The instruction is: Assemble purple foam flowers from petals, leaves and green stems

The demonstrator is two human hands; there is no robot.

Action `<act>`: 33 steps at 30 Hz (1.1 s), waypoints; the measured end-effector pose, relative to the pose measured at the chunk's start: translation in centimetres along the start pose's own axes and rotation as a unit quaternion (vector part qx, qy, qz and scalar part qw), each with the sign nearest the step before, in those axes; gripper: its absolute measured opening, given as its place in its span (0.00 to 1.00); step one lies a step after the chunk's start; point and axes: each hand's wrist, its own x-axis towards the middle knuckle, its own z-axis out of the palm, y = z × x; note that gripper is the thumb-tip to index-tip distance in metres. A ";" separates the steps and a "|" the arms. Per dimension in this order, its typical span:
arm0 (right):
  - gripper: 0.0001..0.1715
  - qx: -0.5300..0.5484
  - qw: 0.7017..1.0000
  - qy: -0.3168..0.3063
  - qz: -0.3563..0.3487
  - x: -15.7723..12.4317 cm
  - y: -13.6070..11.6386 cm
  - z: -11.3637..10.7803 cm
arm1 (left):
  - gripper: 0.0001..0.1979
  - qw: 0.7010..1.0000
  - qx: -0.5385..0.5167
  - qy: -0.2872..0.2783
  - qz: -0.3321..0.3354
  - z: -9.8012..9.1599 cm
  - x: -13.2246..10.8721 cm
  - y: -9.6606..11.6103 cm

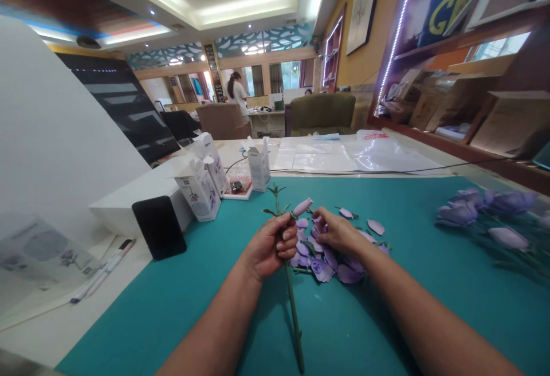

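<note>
The green artificial flower stem (290, 290) is in the left hand (271, 245), which closes around it and grasps it firmly above the teal cutting mat (172, 318). One lilac bud (303, 206) sits near the top of the stem. The right hand (337, 232) is half curled just beside the stem, and I cannot tell if it touches the bud. Under the hands I see a pile of lilac foam petals (326, 264). Purple flowers (485, 210) lie on the far right of the mat. On the left are a black phone (158, 227) and white boxes (197, 188), near the white desk (51, 330).

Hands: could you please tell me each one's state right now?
Left hand: closed, holding the stem.
Right hand: half closed near the petals; any hold cannot be told.
</note>
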 end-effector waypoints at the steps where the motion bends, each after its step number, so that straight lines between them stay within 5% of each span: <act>1: 0.18 0.004 1.000 0.000 -0.007 0.0 0.0 0.0 | 0.14 1.000 -0.002 0.000 -0.001 0.0 0.0 0.0; 12: 0.03 0.039 0.999 0.009 -0.011 -0.1 -0.4 -1.1 | 0.13 1.000 -0.025 -0.006 -0.005 -0.2 0.1 0.0; 22: 0.22 0.210 0.976 0.040 -0.047 -2.1 -2.8 -6.3 | 0.12 0.998 -0.050 0.041 -0.001 0.1 0.1 0.2; 33: 0.16 0.257 0.955 0.085 -0.121 -4.3 -7.4 -6.3 | 0.09 0.997 -0.045 0.057 0.019 0.2 0.3 0.0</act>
